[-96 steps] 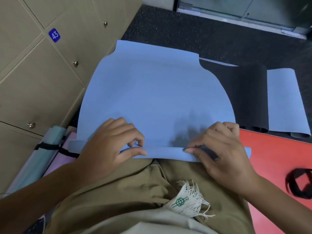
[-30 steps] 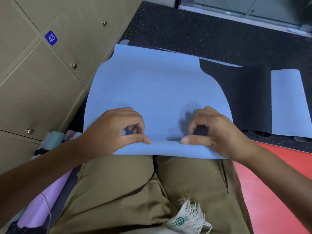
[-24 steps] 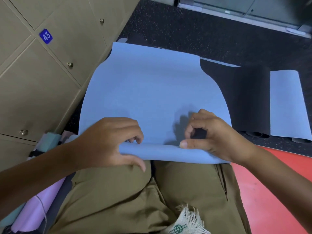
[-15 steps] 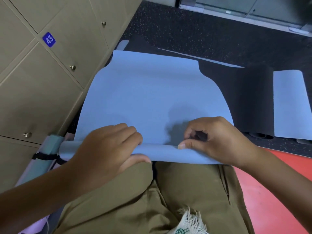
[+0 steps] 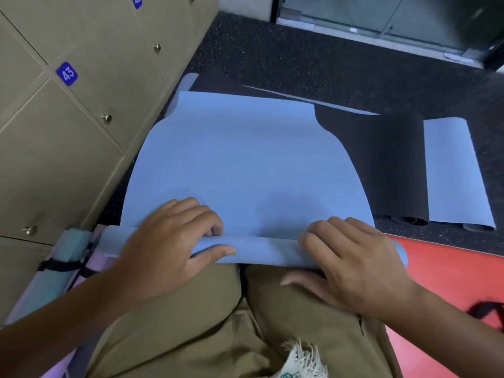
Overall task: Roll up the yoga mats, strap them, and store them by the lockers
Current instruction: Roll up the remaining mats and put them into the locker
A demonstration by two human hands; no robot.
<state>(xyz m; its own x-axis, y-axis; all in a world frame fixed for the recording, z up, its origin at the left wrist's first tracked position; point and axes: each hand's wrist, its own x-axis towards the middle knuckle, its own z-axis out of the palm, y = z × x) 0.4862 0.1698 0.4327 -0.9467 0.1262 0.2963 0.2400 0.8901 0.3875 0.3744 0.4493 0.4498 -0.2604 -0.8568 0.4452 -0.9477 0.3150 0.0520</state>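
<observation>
A light blue yoga mat (image 5: 245, 159) lies spread out ahead of me on the dark floor. Its near end is wound into a thin roll (image 5: 264, 249) lying across my knees. My left hand (image 5: 169, 241) grips the left part of the roll, fingers curled over the top and thumb along the front. My right hand (image 5: 351, 263) lies over the right part, fingers bent over the roll and thumb spread on my trousers. The roll's ends stick out past both hands.
Tan lockers (image 5: 68, 137) stand along the left. Rolled teal and pink mats (image 5: 73, 249) with a black strap lie at their foot. A dark mat (image 5: 395, 165) with a blue flap (image 5: 452, 173) lies to the right, then a red surface (image 5: 450, 271) with a black strap (image 5: 488, 312).
The near edge has been turned over into a longer, tighter roll. Both hands have slid apart along it, and my right hand has gone from a pinch to lying over the roll.
</observation>
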